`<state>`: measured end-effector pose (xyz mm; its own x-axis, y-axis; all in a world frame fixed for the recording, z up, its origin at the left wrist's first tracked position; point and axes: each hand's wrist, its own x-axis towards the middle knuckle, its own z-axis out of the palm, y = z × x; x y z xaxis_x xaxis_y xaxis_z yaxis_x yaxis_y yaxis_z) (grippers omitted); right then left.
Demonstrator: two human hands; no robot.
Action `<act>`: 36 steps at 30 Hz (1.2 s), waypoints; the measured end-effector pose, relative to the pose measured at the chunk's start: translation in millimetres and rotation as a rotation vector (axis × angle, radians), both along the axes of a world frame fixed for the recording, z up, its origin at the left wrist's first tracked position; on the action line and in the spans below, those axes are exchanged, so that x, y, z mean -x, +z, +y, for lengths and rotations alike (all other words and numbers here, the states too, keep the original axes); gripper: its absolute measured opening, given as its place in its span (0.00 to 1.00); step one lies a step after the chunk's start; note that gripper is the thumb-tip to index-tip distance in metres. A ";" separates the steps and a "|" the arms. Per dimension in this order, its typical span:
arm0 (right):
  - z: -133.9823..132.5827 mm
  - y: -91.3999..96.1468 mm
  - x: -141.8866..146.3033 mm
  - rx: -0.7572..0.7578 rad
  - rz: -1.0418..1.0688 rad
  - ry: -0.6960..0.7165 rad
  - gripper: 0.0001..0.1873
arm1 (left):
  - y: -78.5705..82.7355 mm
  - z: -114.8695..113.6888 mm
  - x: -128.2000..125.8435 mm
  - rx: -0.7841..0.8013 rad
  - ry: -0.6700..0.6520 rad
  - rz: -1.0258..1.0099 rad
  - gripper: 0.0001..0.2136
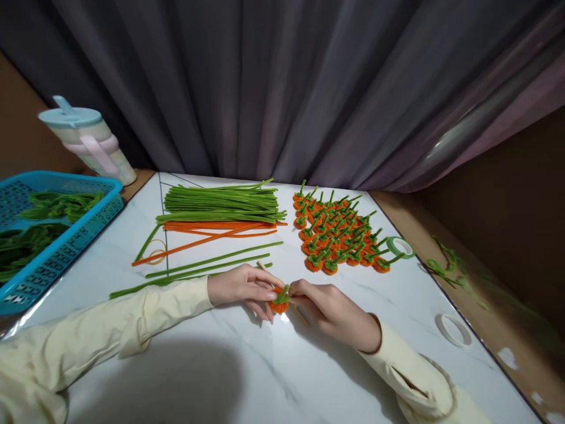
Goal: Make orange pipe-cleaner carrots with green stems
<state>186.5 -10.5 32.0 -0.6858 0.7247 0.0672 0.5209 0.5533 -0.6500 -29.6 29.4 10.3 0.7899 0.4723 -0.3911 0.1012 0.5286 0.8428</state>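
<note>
Between its thumb and fingers, my left hand (241,287) grips a small orange pipe cleaner pumpkin (279,306) with a green top. My right hand (331,307) is closed, its fingertips pinched at the green pipe cleaner (285,292) on that top. A thin wooden stick (262,267) shows behind the hands; whether a hand holds it, I cannot tell. Just beyond my left hand lie loose green pipe cleaners (212,259). Several finished pumpkins (338,232) with upright green stems stand in rows past my right hand.
Behind the loose stems are a green pipe cleaner bundle (220,203) and orange pipe cleaners (220,228). A blue basket (62,259) with green pieces and a lidded tumbler (90,138) stand left. Green tape (401,247) and a white ring (453,330) lie right. A curtain (265,88) hangs behind.
</note>
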 end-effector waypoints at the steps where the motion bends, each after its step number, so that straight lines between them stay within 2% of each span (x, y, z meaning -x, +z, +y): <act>1: -2.2 -0.4 -0.3 -0.040 -0.027 0.005 0.08 | -1.1 -0.4 0.1 0.005 0.003 -0.011 0.19; 6: -11.5 1.4 1.6 -0.207 -0.120 0.011 0.10 | -3.3 -3.6 -0.6 -0.003 0.001 -0.070 0.17; 10: -13.5 1.4 2.2 -0.268 -0.071 -0.110 0.10 | -3.4 -6.0 -2.1 -0.024 0.047 -0.072 0.15; 12: -12.9 -1.6 0.1 -0.433 -0.039 -0.230 0.08 | -4.3 -6.0 -2.4 -0.013 0.098 -0.079 0.15; 15: -13.6 -7.0 -5.1 -0.740 -0.026 -0.396 0.13 | -5.3 -3.9 -1.7 0.022 0.176 -0.114 0.17; 17: -16.8 -9.1 -7.0 -0.787 -0.040 -0.444 0.11 | -4.8 -1.9 -0.6 0.045 0.197 -0.140 0.18; 19: -22.1 -9.8 -5.8 -0.683 -0.069 -0.466 0.05 | -3.5 -0.6 0.6 0.058 0.190 -0.164 0.18; 22: -30.1 -9.9 2.6 -0.427 -0.162 -0.467 0.10 | -1.8 -0.9 1.4 0.062 0.159 -0.200 0.18; 24: -33.0 -10.5 11.5 -0.313 -0.239 -0.422 0.10 | -1.6 -2.2 1.0 0.054 0.159 -0.205 0.18; 28: -29.8 -11.8 31.0 -0.272 -0.377 -0.349 0.01 | -1.8 -5.0 -0.7 0.012 0.214 -0.211 0.20; 32: -20.9 -8.8 41.1 -0.249 -0.529 -0.318 0.10 | -1.6 -6.4 -1.3 -0.045 0.226 -0.243 0.21; 36: -15.3 -3.6 31.6 -0.113 -0.595 -0.332 0.13 | -3.1 -7.9 -1.2 -0.069 0.238 -0.217 0.25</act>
<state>154.9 -25.8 28.4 -0.3725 0.9134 -0.1642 0.9247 0.3504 -0.1489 -28.4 21.5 7.2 0.7152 0.6736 -0.1864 -0.2044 0.4566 0.8658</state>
